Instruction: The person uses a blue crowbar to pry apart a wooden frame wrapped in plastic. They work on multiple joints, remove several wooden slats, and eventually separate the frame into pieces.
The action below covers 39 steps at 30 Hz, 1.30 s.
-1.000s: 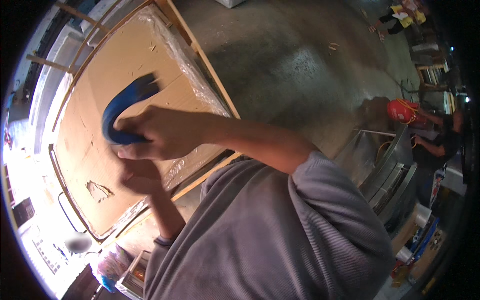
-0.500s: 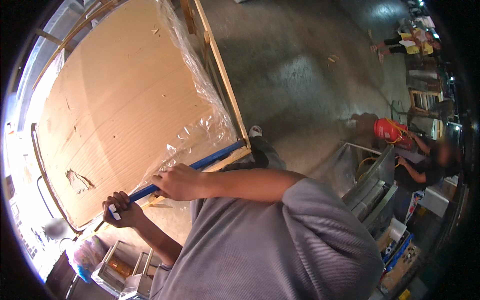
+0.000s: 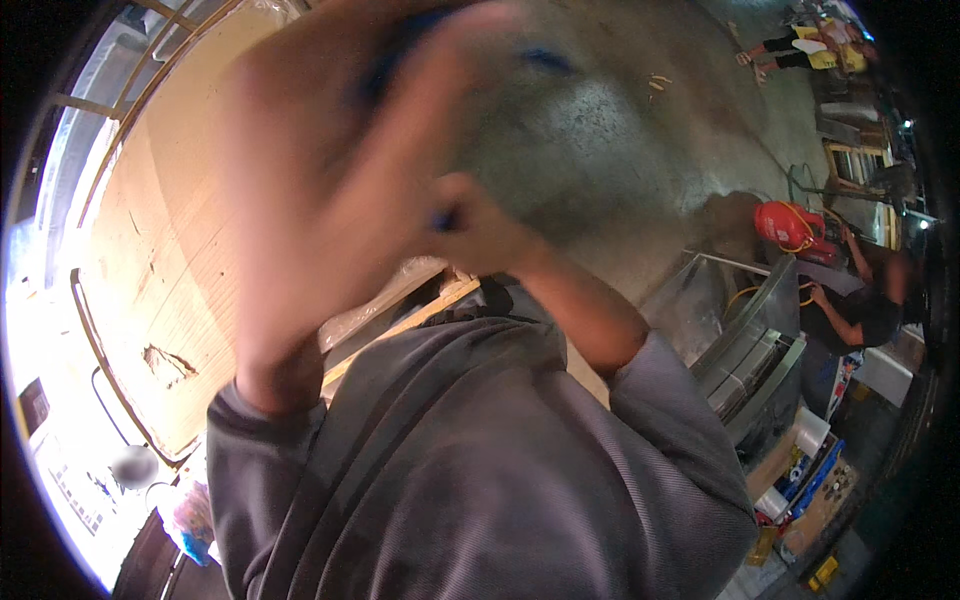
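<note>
My left hand (image 3: pixel 315 170) is raised very close to the view and smeared by motion, so its fingers cannot be read. Behind it, patches of a long blue bar (image 3: pixel 545 60) show, also blurred. Lower and to the right, my right hand (image 3: pixel 478 230) has its fingers curled closed, with a bit of blue showing in the fist. The large tan panel (image 3: pixel 150 270) in a wooden frame lies to the left, partly covered by my left arm. Both hands are apart from its surface.
A grey metal machine or trough (image 3: pixel 745 370) stands at the right. Beyond it, a person handles a red cylinder (image 3: pixel 785 225) with a yellow hose. Parts and bins (image 3: pixel 805 475) lie at the lower right. Other people (image 3: pixel 830 50) are at the far right.
Both hands have left the panel's near edge, lifting the blue bar away from it. The left arm swung up close to the view; the right hand moved up and right.
</note>
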### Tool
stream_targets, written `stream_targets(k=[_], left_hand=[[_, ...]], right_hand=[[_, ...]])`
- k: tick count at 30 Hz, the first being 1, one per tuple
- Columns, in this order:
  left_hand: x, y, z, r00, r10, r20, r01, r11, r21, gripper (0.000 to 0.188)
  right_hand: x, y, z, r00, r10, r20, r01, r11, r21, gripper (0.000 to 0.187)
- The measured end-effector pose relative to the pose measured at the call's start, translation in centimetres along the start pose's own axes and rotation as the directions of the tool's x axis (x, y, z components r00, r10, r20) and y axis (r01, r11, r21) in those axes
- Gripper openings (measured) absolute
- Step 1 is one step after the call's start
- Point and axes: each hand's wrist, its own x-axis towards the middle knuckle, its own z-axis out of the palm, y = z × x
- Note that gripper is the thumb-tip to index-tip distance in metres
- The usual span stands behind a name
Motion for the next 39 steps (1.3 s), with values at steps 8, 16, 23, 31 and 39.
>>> stream_targets(k=[8,16,23,31,39], left_hand=[[5.5,2.2,11.4,0.962,0.125,-0.242,-0.149,0.985,-0.084,0.028],[-12.5,-7.8,-7.8,0.678,-0.348,-0.647,-0.042,0.861,-0.507,0.013],[-35.2,-11.1,-5.7,0.450,-0.333,-0.829,-0.473,0.698,-0.537,0.039],[-31.2,-9.1,-6.5,0.620,-0.273,-0.736,-0.428,0.668,-0.608,0.041],[-9.0,-7.3,-5.1,0.956,-0.006,-0.295,-0.095,0.941,-0.324,0.021]], right_hand=[[-3.4,1.7,-5.2,0.973,0.140,-0.185,-0.126,0.988,0.084,0.049],[3.2,1.5,9.1,0.917,0.103,0.386,0.035,0.941,-0.336,0.036],[-3.0,6.5,18.7,0.807,0.048,0.589,0.300,0.826,-0.478,0.030],[-2.9,3.8,16.1,0.883,-0.087,0.462,0.318,0.833,-0.452,0.035],[-0.5,-1.4,5.5,0.997,-0.072,0.017,0.074,0.970,-0.231,0.034]])
